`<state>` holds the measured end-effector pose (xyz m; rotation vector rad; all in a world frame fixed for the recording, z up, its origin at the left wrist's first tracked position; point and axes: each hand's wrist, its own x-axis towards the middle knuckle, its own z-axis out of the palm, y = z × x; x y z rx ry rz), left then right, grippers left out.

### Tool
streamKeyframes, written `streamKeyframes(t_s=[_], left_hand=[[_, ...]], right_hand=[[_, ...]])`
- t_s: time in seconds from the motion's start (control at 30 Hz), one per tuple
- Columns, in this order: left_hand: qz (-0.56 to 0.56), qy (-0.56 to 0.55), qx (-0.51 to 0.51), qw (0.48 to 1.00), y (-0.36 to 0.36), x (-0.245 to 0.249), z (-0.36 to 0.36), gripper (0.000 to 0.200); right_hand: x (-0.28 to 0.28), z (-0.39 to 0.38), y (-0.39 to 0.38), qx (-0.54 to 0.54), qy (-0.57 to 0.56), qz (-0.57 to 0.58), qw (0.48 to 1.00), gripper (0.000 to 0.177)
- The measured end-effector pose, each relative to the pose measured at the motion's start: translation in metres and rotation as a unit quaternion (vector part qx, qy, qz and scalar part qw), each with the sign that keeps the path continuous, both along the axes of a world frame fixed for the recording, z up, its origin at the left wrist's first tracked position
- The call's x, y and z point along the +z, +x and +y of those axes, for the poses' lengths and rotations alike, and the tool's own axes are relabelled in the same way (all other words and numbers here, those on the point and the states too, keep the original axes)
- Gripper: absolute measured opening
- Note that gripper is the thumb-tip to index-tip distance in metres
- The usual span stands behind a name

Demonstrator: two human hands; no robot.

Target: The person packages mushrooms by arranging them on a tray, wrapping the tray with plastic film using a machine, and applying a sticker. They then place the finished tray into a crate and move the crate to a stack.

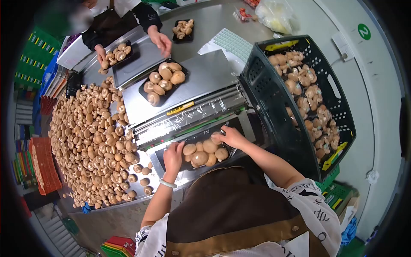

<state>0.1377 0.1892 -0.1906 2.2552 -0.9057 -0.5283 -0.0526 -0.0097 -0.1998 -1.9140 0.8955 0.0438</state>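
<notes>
Several brown mushrooms (200,157) lie in a dark tray under clear film, close in front of my body. My left hand (174,156) is at the tray's left end, its fingers bent together on the film's edge. At the right end, my right hand (227,136) pinches the film near the upper corner. Just beyond the hands is the wrapping machine with its roll of clear film (192,115). A second black tray of mushrooms (165,79), with no hand of mine on it, rests on the machine's metal top.
A large mushroom pile (94,141) covers the table on the left. To the right stands a dark crate (274,103) holding wrapped mushroom packs. Across the table, a co-worker's hand (161,42) reaches out, and the other holds a mushroom tray (117,56).
</notes>
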Motion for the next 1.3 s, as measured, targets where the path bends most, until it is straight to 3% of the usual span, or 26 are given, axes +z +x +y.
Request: streamKeyframes(t_s=[0.03,0.13,0.17,0.23,0.3,0.43,0.6,0.67,0.7,0.73,0.77,0.83,0.9,1.0,1.03,1.1,1.17,1.2,1.23,1.27,1.3], left_hand=[[-0.029,-0.018,0.018,0.999,-0.007,0.002,0.002,0.029],[0.057,-0.045,0.079,0.994,-0.015,0.005,0.02,0.018],[0.079,-0.075,0.09,0.99,-0.018,-0.005,0.029,0.017],[0.126,-0.121,0.108,0.979,-0.024,-0.011,0.035,0.016],[0.171,-0.162,0.12,0.964,-0.029,-0.017,0.035,0.016],[0.127,-0.171,0.11,0.971,-0.028,-0.012,0.035,0.013],[0.085,-0.175,0.086,0.977,-0.03,-0.018,0.03,0.011],[-0.014,-0.19,0.059,0.98,-0.023,-0.024,0.027,0.011],[0.023,-0.187,0.067,0.98,-0.016,-0.022,0.03,0.011],[0.059,-0.182,0.075,0.979,-0.009,-0.016,0.034,0.012],[0.096,-0.177,0.081,0.976,-0.006,-0.007,0.036,0.012],[0.041,-0.198,0.041,0.978,-0.006,0.021,0.029,0.013],[0.048,-0.141,0.028,0.988,-0.007,0.014,0.031,0.014],[-0.064,-0.011,-0.053,0.997,-0.017,-0.011,0.024,0.02],[-0.144,-0.034,-0.091,0.985,-0.02,-0.024,0.018,0.024],[-0.255,0.035,-0.178,0.95,-0.022,-0.032,0.003,0.032],[-0.222,-0.052,-0.216,0.949,-0.028,-0.037,-0.02,0.037],[-0.208,-0.095,-0.236,0.945,-0.03,-0.036,-0.026,0.039],[-0.128,-0.085,-0.221,0.963,-0.035,-0.032,-0.028,0.039],[-0.047,-0.077,-0.207,0.974,-0.042,-0.029,-0.031,0.04],[0.036,-0.071,-0.193,0.978,-0.046,-0.026,-0.036,0.04]], right_hand=[[-0.003,0.005,-0.009,-0.04,0.0,0.0,0.999,0.061],[0.011,0.014,-0.027,-0.142,-0.006,0.029,0.989,0.05],[-0.001,0.017,-0.036,-0.175,-0.005,-0.021,0.984,0.044],[-0.012,0.026,-0.041,-0.245,0.126,-0.113,0.955,0.036],[-0.014,0.038,-0.043,-0.272,0.023,-0.099,0.957,0.033],[0.006,0.045,-0.049,-0.323,-0.127,-0.107,0.932,0.028],[-0.011,0.07,-0.03,-0.27,-0.071,-0.14,0.95,0.027],[-0.014,0.062,-0.032,-0.338,0.04,-0.22,0.914,0.022],[-0.015,0.061,-0.036,-0.369,0.097,-0.258,0.887,0.02],[0.019,0.061,-0.047,-0.404,0.29,-0.343,0.797,0.015],[0.039,0.064,-0.062,-0.388,0.299,-0.387,0.781,0.014],[0.068,0.072,-0.093,-0.405,0.263,-0.377,0.79,0.013],[0.067,0.08,-0.121,-0.439,0.243,-0.34,0.795,0.012],[-0.006,0.09,-0.141,-0.498,0.112,-0.249,0.823,0.012],[-0.033,0.095,-0.14,-0.472,-0.007,-0.207,0.857,0.012],[-0.084,0.102,-0.13,-0.436,-0.131,-0.151,0.878,0.012],[-0.103,0.112,-0.107,-0.386,-0.25,-0.044,0.887,0.01],[-0.094,0.116,-0.097,-0.379,-0.17,-0.003,0.91,0.017],[-0.105,0.119,-0.086,-0.435,-0.063,-0.012,0.898,0.028],[-0.118,0.131,-0.086,-0.496,0.175,-0.29,0.8,0.027],[-0.136,0.143,-0.088,-0.536,0.39,-0.49,0.566,0.028]])
